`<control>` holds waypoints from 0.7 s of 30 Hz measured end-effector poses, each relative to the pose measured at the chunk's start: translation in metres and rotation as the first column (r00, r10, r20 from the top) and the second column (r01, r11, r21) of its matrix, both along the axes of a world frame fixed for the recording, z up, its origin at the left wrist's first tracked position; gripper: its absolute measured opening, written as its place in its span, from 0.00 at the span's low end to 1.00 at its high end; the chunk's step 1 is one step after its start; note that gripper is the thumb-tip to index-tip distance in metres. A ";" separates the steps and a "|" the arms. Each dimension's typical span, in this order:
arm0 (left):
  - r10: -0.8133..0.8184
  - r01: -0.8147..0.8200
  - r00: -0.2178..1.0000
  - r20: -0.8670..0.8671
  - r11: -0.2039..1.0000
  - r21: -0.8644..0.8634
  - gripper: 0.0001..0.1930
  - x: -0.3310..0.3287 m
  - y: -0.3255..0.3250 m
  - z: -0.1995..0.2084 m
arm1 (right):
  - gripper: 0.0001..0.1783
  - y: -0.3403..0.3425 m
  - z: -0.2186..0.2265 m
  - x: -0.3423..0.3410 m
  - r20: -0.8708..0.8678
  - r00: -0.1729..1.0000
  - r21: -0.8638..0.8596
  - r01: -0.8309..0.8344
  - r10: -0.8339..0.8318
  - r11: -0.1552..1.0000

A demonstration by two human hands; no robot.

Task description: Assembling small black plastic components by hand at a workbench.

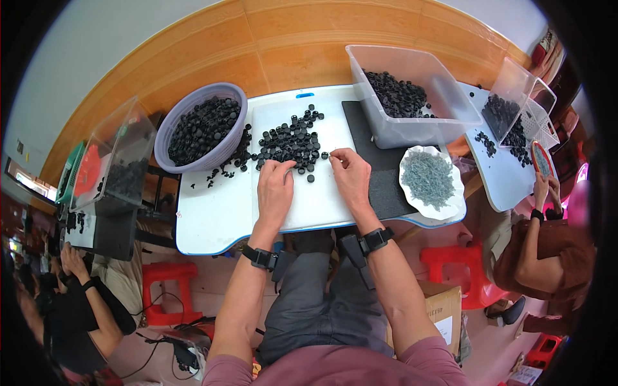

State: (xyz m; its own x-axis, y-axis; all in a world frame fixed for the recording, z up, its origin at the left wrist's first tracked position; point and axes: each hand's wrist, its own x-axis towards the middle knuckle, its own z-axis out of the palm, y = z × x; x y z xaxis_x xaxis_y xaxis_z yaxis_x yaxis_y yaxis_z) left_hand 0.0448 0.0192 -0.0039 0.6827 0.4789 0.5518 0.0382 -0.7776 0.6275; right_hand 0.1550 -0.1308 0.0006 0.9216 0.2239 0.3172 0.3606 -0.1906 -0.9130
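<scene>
A loose pile of small round black caps lies on the white table in front of me. My left hand is at the pile's near left edge, its fingers curled and pressed together. What they hold, if anything, is too small to make out. To the right of the pile, my right hand is closed in a pinch. A single black cap sits right by its fingertips; I cannot tell whether it is gripped. Another cap lies alone between the hands.
At left stands a purple basket full of black pieces. A clear plastic bin of black caps stands at back right, partly over a black mat. A white scalloped dish holds small grey-green pieces. Other people work at both sides.
</scene>
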 end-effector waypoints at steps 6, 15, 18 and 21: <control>-0.034 0.106 0.953 -0.302 0.969 0.225 0.10 0.005 0.012 0.023 | 0.06 -0.001 -0.001 0.001 -0.010 1.000 -0.051 -0.016 0.016 0.999; 0.011 0.097 0.909 -0.416 0.967 0.238 0.12 0.012 0.014 0.031 | 0.06 -0.001 0.000 0.001 -0.013 1.000 -0.053 -0.026 0.026 0.998; 0.012 0.095 0.946 -0.324 0.944 0.315 0.12 0.009 0.012 0.028 | 0.06 -0.001 -0.001 0.002 -0.002 1.000 -0.054 -0.023 0.023 0.998; -0.012 0.032 0.990 -0.142 0.990 0.140 0.11 0.001 0.001 0.019 | 0.07 0.000 0.000 -0.001 -0.006 1.000 -0.060 -0.021 0.021 0.998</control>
State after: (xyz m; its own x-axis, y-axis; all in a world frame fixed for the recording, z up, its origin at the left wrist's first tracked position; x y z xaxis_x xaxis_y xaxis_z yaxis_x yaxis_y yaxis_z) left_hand 0.0458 0.0205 0.0155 0.7676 0.3869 0.5110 0.1000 -0.8597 0.5009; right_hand 0.1543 -0.1306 0.0011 0.9182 0.2621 0.2971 0.3599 -0.2380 -0.9021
